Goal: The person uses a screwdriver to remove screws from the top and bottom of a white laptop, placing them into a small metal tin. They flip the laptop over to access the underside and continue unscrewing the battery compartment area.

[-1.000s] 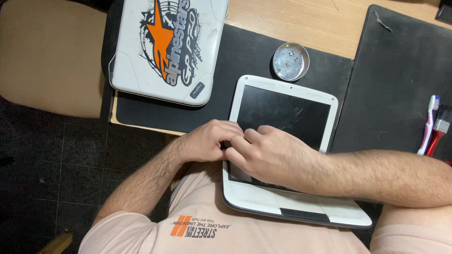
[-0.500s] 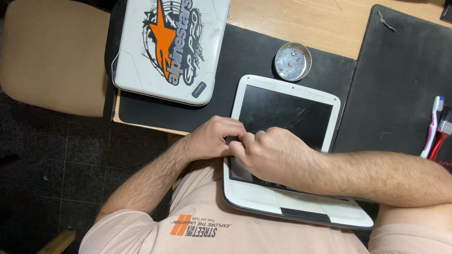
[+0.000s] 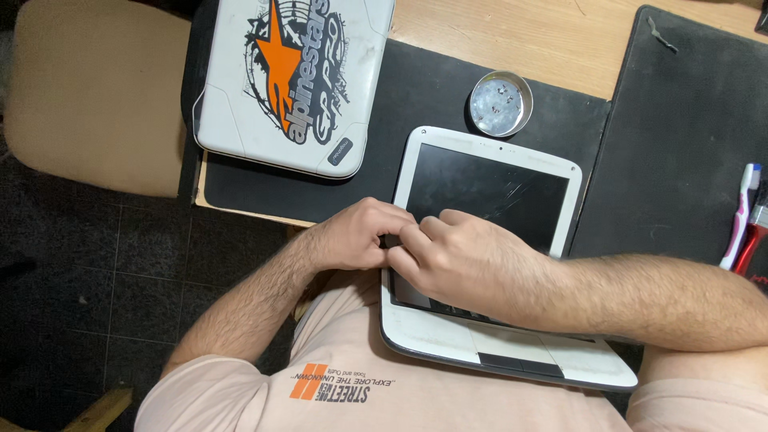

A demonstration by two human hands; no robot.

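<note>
A small white laptop [image 3: 488,152] lies open in front of me, its dark screen flat on a black mat [image 3: 424,88] and its base over my lap. My left hand [image 3: 360,236] curls around the laptop's left edge near the hinge. My right hand [image 3: 464,260] lies across the lower part of the screen, fingertips meeting the left hand's fingers at that edge. Whatever sits between the fingertips is hidden.
A second closed white laptop [image 3: 292,80] with an orange star sticker rests at the back left. A round metal dish [image 3: 501,102] stands behind the open laptop. Another black mat [image 3: 680,136] lies on the right, with a toothbrush [image 3: 740,212] at its edge. A beige chair seat [image 3: 96,96] is at left.
Both hands stay together at the laptop's left edge; the fingers shifted only slightly. The view has drifted a little.
</note>
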